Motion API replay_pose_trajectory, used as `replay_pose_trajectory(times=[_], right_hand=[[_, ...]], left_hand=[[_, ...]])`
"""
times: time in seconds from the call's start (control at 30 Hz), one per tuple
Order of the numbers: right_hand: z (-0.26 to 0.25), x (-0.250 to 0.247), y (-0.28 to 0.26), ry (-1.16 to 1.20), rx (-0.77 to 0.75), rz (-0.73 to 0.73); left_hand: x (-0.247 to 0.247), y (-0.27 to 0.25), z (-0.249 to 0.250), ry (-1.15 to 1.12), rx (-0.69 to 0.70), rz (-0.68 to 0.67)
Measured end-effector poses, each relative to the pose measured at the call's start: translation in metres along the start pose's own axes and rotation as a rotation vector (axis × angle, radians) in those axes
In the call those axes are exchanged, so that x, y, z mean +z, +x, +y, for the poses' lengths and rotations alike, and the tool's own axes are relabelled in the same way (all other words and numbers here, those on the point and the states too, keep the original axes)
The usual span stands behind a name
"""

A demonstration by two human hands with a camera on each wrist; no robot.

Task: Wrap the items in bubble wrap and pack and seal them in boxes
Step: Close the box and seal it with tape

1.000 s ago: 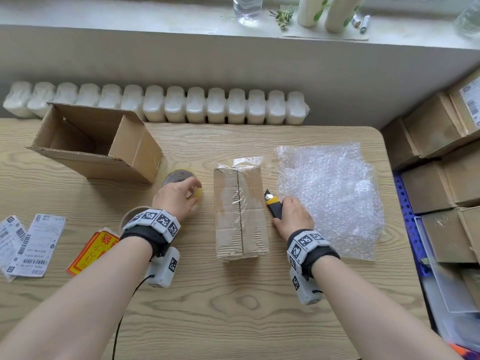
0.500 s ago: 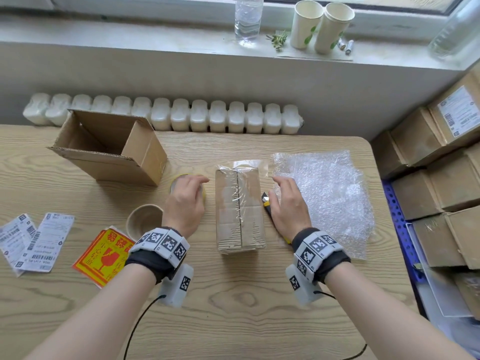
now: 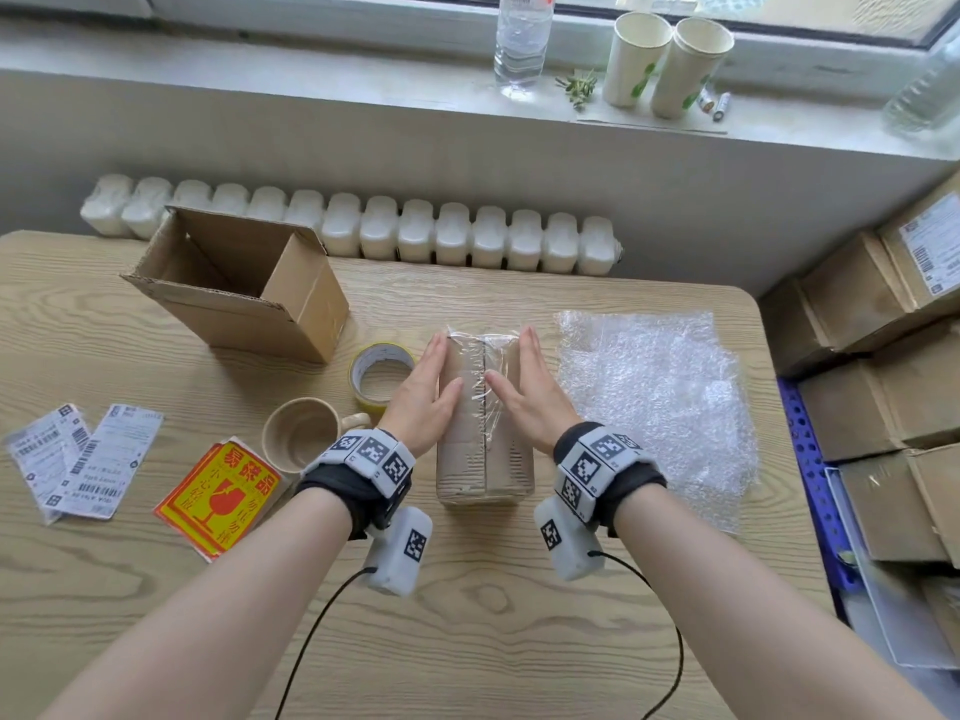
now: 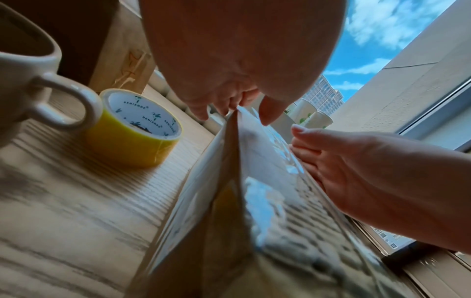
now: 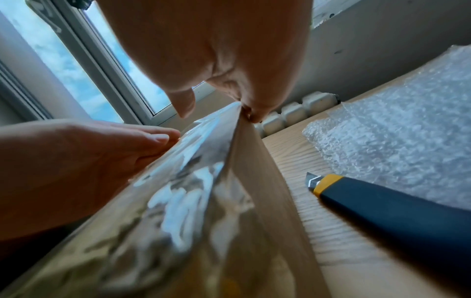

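A closed cardboard box (image 3: 485, 449) with clear tape along its top seam lies lengthwise in the middle of the table. My left hand (image 3: 423, 392) lies flat against its left side with straight fingers, the thumb resting on top. My right hand (image 3: 527, 392) mirrors it on the right side. Neither hand holds anything. A sheet of bubble wrap (image 3: 660, 402) is spread to the right of the box. The yellow tape roll (image 3: 382, 374) stands just left of my left hand. The utility knife (image 5: 382, 211) lies on the table between box and bubble wrap, its blade tip out.
An open empty carton (image 3: 234, 288) sits at the back left. A beige mug (image 3: 298, 433), fragile stickers (image 3: 218, 493) and shipping labels (image 3: 83, 459) lie at the left. Sealed cartons (image 3: 883, 366) are stacked off the right edge. White bottles (image 3: 415, 236) line the far edge.
My left hand let go of the tape roll and my right hand left the knife. Both moved inward and now press flat against the sides of the taped box.
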State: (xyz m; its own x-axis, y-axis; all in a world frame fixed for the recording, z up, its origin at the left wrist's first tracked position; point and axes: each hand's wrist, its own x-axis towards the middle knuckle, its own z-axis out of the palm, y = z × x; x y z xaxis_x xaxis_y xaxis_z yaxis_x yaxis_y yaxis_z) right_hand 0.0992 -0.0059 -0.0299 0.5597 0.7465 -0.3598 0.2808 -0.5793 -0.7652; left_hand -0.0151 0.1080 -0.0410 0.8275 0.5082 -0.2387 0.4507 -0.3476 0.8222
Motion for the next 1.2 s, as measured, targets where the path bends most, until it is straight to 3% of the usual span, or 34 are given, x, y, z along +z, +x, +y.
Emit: replay_pose_trajectory(times=[0.17, 0.57, 0.67, 0.83, 1.2], right_hand=[[0.007, -0.003, 0.005, 0.170, 0.055, -0.012], [0.014, -0.007, 0.007, 0.199, 0.079, -0.011], [0.015, -0.009, 0.009, 0.255, 0.083, 0.007], [0.020, -0.015, 0.018, 0.307, 0.063, 0.042], [0.021, -0.028, 0.030, 0.458, 0.089, 0.040]], left_hand=[[0.001, 0.004, 0.002, -0.073, -0.077, 0.036], [-0.013, 0.032, 0.002, 0.035, -0.118, 0.117], [-0.014, 0.038, -0.003, -0.050, -0.159, 0.140], [-0.015, 0.053, 0.001, -0.415, -0.339, 0.096], [-0.023, 0.077, -0.003, -0.571, -0.500, 0.057]])
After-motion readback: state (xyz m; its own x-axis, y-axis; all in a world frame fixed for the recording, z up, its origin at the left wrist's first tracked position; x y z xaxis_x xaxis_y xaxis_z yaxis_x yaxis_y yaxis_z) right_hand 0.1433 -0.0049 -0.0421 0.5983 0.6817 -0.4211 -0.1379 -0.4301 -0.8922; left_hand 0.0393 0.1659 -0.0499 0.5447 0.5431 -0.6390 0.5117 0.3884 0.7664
